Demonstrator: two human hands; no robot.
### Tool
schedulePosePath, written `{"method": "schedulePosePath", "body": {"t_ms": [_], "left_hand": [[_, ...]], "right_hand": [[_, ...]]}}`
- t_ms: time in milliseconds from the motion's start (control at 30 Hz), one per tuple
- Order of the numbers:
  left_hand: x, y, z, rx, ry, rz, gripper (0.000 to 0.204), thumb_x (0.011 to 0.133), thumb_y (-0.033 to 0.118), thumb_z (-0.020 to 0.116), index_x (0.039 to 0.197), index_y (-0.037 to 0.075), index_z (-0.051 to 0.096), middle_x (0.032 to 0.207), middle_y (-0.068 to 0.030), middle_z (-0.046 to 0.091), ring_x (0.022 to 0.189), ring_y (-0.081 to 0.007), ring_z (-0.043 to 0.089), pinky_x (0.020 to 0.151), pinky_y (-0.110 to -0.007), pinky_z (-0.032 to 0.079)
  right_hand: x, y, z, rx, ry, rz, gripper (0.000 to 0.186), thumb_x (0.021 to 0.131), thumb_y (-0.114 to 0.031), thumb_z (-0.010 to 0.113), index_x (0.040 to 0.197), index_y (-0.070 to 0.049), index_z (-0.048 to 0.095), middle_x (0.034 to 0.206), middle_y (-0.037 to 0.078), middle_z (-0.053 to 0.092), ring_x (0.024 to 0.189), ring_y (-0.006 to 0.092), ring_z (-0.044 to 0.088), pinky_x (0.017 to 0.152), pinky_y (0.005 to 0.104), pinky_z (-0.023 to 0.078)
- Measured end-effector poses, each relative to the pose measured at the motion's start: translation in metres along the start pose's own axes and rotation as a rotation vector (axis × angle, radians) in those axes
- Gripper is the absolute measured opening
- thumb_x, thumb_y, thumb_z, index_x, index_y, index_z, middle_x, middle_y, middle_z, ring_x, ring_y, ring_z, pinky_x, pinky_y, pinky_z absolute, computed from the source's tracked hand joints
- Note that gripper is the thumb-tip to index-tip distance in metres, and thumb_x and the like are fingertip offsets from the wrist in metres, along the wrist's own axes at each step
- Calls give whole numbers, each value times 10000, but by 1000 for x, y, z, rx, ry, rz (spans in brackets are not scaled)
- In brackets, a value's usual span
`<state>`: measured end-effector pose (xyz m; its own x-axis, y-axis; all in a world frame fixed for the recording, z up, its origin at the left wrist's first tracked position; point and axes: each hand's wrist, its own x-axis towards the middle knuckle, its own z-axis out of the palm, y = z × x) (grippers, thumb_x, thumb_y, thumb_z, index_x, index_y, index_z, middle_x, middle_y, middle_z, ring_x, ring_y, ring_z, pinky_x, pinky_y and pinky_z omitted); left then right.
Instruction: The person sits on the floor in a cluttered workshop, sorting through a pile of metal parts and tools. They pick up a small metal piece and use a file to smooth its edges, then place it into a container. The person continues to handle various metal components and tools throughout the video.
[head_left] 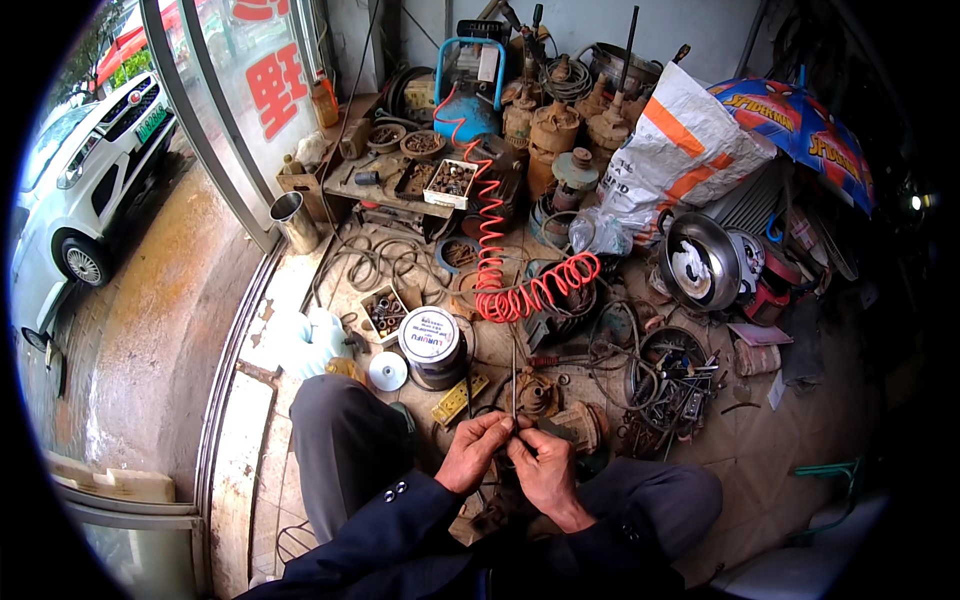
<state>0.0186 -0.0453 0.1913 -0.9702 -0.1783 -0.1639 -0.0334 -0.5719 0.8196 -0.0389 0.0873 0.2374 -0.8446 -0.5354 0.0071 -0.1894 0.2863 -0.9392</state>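
Pinching in the head view, the left hand (472,455) and right hand (545,473) are each holding a grip clamped on the lower end of a thin metal rod (514,375), which is pointing away between the bent knees (345,430). A white-lidded bucket (437,352) and a yellow block (460,400) are crowding the left side; a heap of metal tools (682,385) is bounding the right, with tiled floor (765,450) widening beyond it. A metal door track (222,420) is curving along the floor's left edge. Just past the hands, a rusty, rounded casting (540,395) is lying. Farther off, a glossy red coiled hose (540,292) is looping, and a crinkled white sack (665,150) is leaning near a smooth steel pan (722,258).
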Motion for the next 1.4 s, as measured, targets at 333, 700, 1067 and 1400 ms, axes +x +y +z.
{"method": "schedulePosePath", "body": {"t_ms": [333,700,1067,1400], "left_hand": [[0,0,0,22,11,3,320,1078,189,516,1179,-67,679,1067,-75,714,1001,-133,639,928,-286,507],[1,-10,-4,13,43,-4,295,1061,183,553,1173,-58,681,1083,-103,721,990,-167,670,905,-304,536],[2,-11,-1,-52,101,12,224,1020,146,644,1132,-35,715,1016,-29,727,924,-84,630,843,-243,507],[3,-16,-5,-47,122,-10,204,1014,140,650,1104,-30,719,1006,-27,725,915,-78,625,841,-243,503]], "right_hand": [[0,5,2,3,-11,-8,191,945,-69,670,818,48,590,678,100,540,629,129,503,562,323,419],[-1,12,3,-1,-30,13,204,963,-95,664,840,52,594,674,88,556,629,106,500,559,317,419],[1,13,2,9,-80,84,241,964,-141,661,821,39,587,640,132,548,575,130,486,539,348,416],[-1,18,6,32,-79,98,190,948,-151,651,875,20,613,679,172,580,570,192,537,560,377,447]]}}
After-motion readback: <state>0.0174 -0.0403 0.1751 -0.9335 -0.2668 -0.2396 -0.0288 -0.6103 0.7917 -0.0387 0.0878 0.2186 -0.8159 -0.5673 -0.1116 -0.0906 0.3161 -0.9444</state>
